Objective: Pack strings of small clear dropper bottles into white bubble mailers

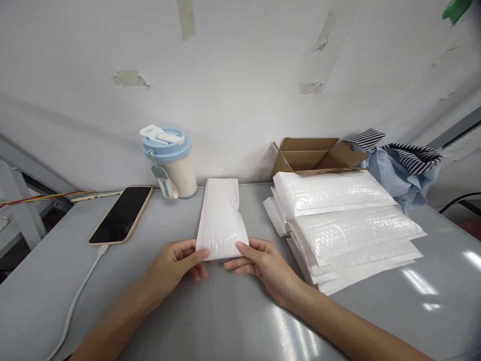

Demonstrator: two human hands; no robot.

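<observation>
A white bubble mailer (221, 215) lies lengthwise in front of me, its near edge lifted off the grey table. My left hand (184, 255) pinches its near left corner, thumb on top and fingers beneath. At the near right corner, my right hand (259, 258) grips it the same way, with a couple of fingers spread below the edge. The mailer has a crease on its right side. Whatever may be inside it is hidden. Several more white bubble mailers (356, 233) are piled to the right of my right hand.
An open cardboard box (308, 153) stands behind the pile, with blue cloth with striped trim (402, 170) beside it. Left of the mailer is a lidded cup (175, 173). A phone (122, 215) lies further left, plugged into a white cable (77, 298). A white wall (240, 90) rises behind the table.
</observation>
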